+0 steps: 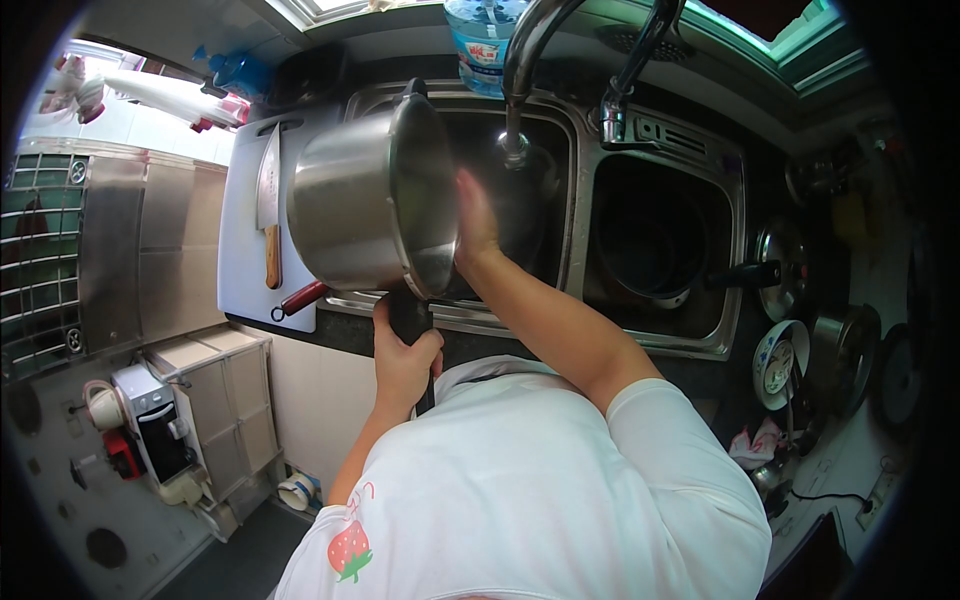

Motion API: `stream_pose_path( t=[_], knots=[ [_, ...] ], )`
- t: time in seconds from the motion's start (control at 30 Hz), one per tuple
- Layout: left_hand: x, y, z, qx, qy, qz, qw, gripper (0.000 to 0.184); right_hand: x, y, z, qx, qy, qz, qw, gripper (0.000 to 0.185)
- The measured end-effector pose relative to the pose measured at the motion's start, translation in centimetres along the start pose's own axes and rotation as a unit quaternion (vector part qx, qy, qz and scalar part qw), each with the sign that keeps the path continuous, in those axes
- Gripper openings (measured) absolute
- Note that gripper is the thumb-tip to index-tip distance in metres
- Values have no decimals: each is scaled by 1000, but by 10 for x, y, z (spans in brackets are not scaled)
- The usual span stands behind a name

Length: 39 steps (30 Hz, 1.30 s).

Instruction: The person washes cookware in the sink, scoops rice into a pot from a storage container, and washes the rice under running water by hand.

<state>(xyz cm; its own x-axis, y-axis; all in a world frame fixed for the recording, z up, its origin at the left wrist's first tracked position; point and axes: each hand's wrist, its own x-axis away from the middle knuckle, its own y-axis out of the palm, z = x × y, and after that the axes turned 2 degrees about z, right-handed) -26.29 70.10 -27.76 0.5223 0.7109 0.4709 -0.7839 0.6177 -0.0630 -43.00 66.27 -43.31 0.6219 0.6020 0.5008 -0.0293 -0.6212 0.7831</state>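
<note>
A steel pot (345, 200) is tilted on its side over the left sink basin, its mouth facing right. My left hand (405, 355) is wrapped round the pot's black handle (408, 318) below the rim. Beside the pot's mouth is my right hand (478, 220), with its fingers blurred and partly hidden, so what they touch is unclear. The curved faucet (522, 60) reaches over the left basin (558, 235), just right of the pot. A dark pan (650, 245) with a black handle lies in the right basin (725, 300).
Left of the pot, a white cutting board (240, 240) carries a wooden-handled knife (271, 225); a red handle (303, 298) crosses its edge. A blue-labelled bottle (482, 50) stands behind the sink. At the right are a patterned bowl (778, 365), a lid (783, 268) and a pot (845, 355).
</note>
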Motion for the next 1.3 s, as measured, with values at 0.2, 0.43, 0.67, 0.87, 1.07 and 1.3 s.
stream_pose_path(
  t=[0.2, 0.43, 0.67, 0.87, 1.07, 1.3],
  knots=[
    [-1, 3, 1, 3, 0, 2, 1000, 67, -3, -4, 3, -4, -46, 29, 999, 30],
    [-7, 3, -1, 19, -12, -16, 1000, 65, 18, 9, -21, -45, -7, 7, 999, 26],
    [-30, -7, 11, 182, -147, -90, 968, 41, -2, -39, -54, -75, -13, 44, 996, 18],
    [-48, -8, -12, 225, -221, -144, 938, 36, 46, -21, -130, 158, -81, 6, 984, 25],
    [-67, 2, -18, 223, -253, -200, 920, 35, 60, -21, -166, 763, -515, 43, 388, 32],
    [-76, 10, -11, 196, -245, -207, 927, 36, 55, -39, -238, 842, -433, 161, 279, 39]
  ],
)
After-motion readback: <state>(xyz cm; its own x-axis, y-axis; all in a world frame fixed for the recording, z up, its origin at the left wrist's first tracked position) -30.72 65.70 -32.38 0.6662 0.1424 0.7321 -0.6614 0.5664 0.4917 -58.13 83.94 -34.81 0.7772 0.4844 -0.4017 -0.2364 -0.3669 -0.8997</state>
